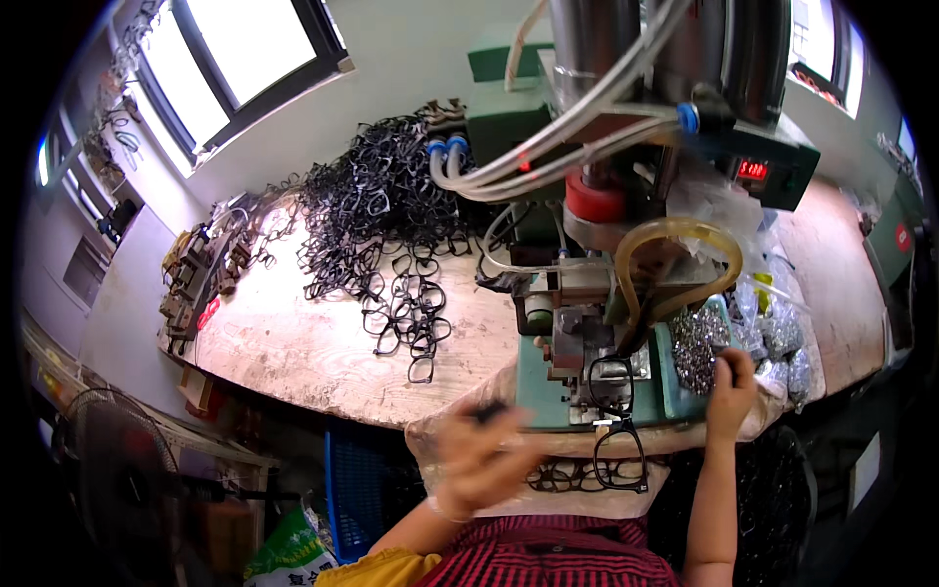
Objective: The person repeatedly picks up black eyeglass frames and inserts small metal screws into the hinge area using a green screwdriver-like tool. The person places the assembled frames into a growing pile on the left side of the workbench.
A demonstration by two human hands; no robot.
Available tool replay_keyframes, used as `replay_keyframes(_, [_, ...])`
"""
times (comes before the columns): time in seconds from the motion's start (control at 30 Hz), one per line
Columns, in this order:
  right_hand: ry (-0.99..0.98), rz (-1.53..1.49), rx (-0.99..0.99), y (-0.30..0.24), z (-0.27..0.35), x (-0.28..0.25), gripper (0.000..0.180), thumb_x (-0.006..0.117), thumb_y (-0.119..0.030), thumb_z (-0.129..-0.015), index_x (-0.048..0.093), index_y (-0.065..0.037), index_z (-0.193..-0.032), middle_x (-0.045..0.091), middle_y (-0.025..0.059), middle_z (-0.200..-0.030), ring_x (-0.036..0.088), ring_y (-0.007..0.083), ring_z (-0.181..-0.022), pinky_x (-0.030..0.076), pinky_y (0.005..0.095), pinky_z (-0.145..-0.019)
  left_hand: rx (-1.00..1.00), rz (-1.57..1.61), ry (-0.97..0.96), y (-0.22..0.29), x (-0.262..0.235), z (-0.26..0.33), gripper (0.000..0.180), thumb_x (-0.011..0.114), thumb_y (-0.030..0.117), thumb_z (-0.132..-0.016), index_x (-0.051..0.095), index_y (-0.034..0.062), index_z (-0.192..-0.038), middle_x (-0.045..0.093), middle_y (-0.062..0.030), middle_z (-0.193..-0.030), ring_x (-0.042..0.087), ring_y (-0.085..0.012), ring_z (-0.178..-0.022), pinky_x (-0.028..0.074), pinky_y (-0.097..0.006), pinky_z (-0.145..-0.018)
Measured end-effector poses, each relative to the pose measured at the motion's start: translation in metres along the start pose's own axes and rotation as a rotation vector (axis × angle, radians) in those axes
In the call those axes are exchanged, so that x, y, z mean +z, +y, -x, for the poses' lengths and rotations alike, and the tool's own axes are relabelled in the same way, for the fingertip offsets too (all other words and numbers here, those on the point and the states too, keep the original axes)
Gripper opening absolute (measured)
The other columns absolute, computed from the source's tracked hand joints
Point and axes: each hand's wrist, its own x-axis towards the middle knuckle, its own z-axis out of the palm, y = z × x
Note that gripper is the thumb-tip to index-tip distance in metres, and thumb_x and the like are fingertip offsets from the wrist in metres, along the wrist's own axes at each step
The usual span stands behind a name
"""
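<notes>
My left hand is smeared by motion left of the press's green base; a small dark thing shows at its fingertips, too blurred to name. At the right edge of a teal tray, my right hand has its thumb and fingers curled together; whatever may be in them is hidden. Small shiny metal parts fill that tray. A black eyeglass frame stands at the front of the press, one rim above the other, touched by neither hand. More black eyeglass frames lie in a row by my lap.
A large heap of black eyeglass frames covers the table's back, trailing forward. Metal fixtures sit at the left edge. Clear bags of small parts lie right of the tray. A blue crate and a fan stand below left.
</notes>
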Motion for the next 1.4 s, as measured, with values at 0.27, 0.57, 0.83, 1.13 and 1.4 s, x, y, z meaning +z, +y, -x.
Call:
replay_keyframes(0.27, [0.009,-0.321,0.101,0.0,-0.015,0.031,0.011,0.068,-0.001,-0.088,0.069,-0.002,-0.099,0.068,0.002,-0.092,0.063,0.0108,-0.086,0.049,0.0252,-0.081,-0.454,-0.346,-0.242,-0.194,-0.061,0.003,0.03,0.072,0.003,-0.078,0.068,0.0079,-0.107,0.061,-0.0156,-0.129,0.053,-0.0355,-0.12,0.041,-0.044,-0.103])
replay_keyframes(0.57, [0.084,0.282,-0.339,-0.023,0.007,0.003,0.015,0.072,0.002,-0.079,0.073,-0.003,-0.093,0.071,0.0107,-0.09,0.067,0.0256,-0.087,0.051,0.0354,-0.081,-0.697,-0.227,-0.325,-0.207,0.013,0.091,0.018,0.071,0.0,-0.082,0.077,0.007,-0.098,0.067,-0.0141,-0.125,0.063,-0.0296,-0.111,0.052,-0.038,-0.093])
replay_keyframes(0.83, [-0.052,0.031,-0.057,-0.048,0.033,-0.039,0.016,0.071,0.005,-0.078,0.072,-0.002,-0.093,0.07,0.0096,-0.093,0.067,0.0223,-0.09,0.05,0.0324,-0.084,-0.566,0.192,0.16,-0.13,-0.018,0.009,0.019,0.043,0.015,-0.108,0.053,0.0,-0.111,0.07,-0.0132,-0.103,0.066,-0.019,-0.096,0.05,-0.032,-0.092])
replay_keyframes(1.13, [-0.281,-0.324,-0.089,-0.109,0.001,0.073,0.024,0.072,0.0,-0.079,0.065,0.0,-0.102,0.068,0.0079,-0.092,0.065,0.0157,-0.09,0.051,0.0289,-0.081,-0.933,0.591,0.127,-0.094,0.047,0.024,0.012,0.054,0.012,-0.103,0.057,0.0044,-0.094,0.048,0.004,-0.078,0.041,-0.0047,-0.069,0.035,-0.021,-0.061])
replay_keyframes(1.4, [-0.298,-0.565,0.086,-0.119,0.017,0.069,0.043,0.071,0.003,-0.082,0.055,0.005,-0.122,0.066,0.0081,-0.105,0.063,0.0111,-0.094,0.048,0.0247,-0.088,-0.717,0.698,0.336,-0.057,0.039,-0.031,0.012,0.06,0.001,-0.098,0.065,-0.0015,-0.108,0.067,-0.0054,-0.103,0.062,-0.0107,-0.092,0.049,-0.024,-0.085])
